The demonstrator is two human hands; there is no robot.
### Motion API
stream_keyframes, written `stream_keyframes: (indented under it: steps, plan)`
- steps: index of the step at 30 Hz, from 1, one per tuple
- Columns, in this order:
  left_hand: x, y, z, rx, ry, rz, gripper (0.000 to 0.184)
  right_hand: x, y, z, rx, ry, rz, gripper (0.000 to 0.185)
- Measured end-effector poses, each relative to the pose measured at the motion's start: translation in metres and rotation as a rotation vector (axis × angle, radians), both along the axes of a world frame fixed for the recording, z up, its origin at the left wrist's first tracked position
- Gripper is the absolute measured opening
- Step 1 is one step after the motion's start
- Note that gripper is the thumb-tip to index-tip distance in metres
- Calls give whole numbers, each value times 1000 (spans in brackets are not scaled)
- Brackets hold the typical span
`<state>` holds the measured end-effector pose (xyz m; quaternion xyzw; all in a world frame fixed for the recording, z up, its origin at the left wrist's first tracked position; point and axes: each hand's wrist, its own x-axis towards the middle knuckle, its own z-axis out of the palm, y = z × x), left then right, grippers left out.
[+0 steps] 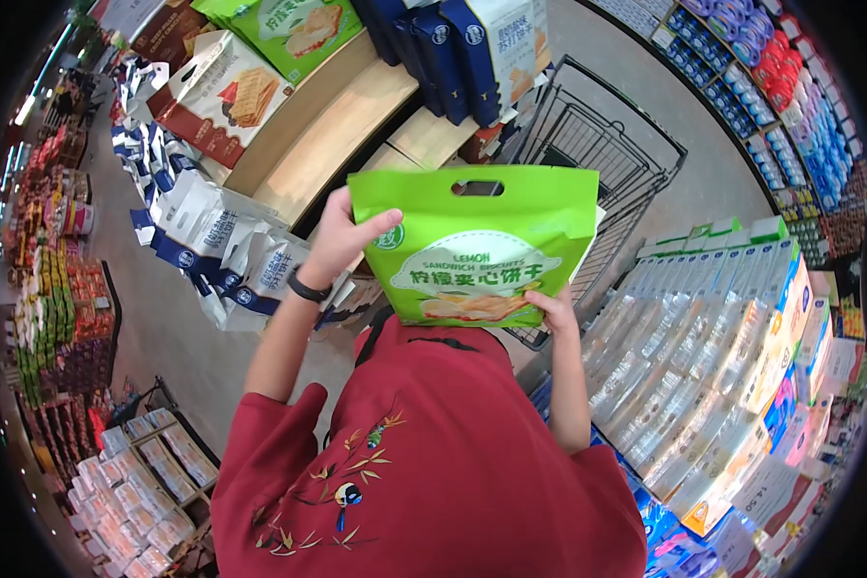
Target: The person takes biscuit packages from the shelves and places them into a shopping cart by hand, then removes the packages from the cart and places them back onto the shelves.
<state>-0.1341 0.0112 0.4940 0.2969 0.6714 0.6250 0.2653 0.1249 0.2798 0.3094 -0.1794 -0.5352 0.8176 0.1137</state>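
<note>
Between my two hands is a green bag of lemon sandwich biscuits (pixel 482 222), upright in front of my chest with its printed front toward me. My left hand (pixel 352 236) grips its left edge, thumb on the front and the other fingers hidden behind. Lower down, my right hand (pixel 554 308) holds the bag's bottom right part, thumb across the front. Ahead of me, a wooden display shelf (pixel 328 135) carries a similar green bag (pixel 294 34), a white and brown biscuit bag (pixel 226 101) and several dark blue and white cracker bags (pixel 482 58).
A black wire shopping cart (pixel 607 144) stands beyond the bag, beside the shelf. Stacked plastic-wrapped packs (pixel 684 337) rise close on my right. White and blue bags (pixel 222 231) hang along the shelf's left side. Boxed goods (pixel 135 491) are piled at lower left.
</note>
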Motion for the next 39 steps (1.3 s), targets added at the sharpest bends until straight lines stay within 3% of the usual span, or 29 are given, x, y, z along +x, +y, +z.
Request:
stream_keyframes:
  steps: [3, 10, 11, 12, 16, 20, 23, 24, 27, 28, 32, 37, 39]
  plan:
    - [-32, -8, 36, -195, 180, -56, 21, -26, -9, -3, 7, -1, 70, 79]
    - [-85, -5, 97, -437, 321, -259, 25, -91, -19, 31, 86, 21, 140, 77]
    - [-89, -2, 102, -488, 305, -283, 25, -99, -19, 36, 112, 10, 160, 77]
    - [-99, 2, 97, -470, 526, -356, 24, -106, -17, 25, 157, 3, 175, 77]
    - [-121, 24, 84, -443, 666, -438, 21, -135, -19, 25, 131, 18, 198, 77]
    - [-148, 28, 71, -440, 535, -279, 20, -159, -19, 14, -55, 8, 101, 77]
    - [-159, 30, 63, -400, 605, -245, 19, -175, -10, -22, 64, -104, 81, 75]
    - [-164, 30, 60, -350, 632, -228, 18, -183, -10, -24, 158, -141, 53, 62]
    - [-192, 29, 60, -353, 774, -157, 18, -193, -6, -25, -119, -101, -143, 51]
    - [-207, 28, 63, -378, 835, -127, 18, -188, -4, -32, -110, -122, -190, 43]
    - [-264, 25, 70, -494, 885, 5, 18, -149, -2, -64, -160, -335, -413, 42]
    - [-355, 26, 37, -465, 913, 142, 22, -63, -15, -135, -257, -566, -645, 31]
    - [-391, 27, 25, -580, 952, 224, 25, -26, -26, -164, -252, -629, -730, 30]
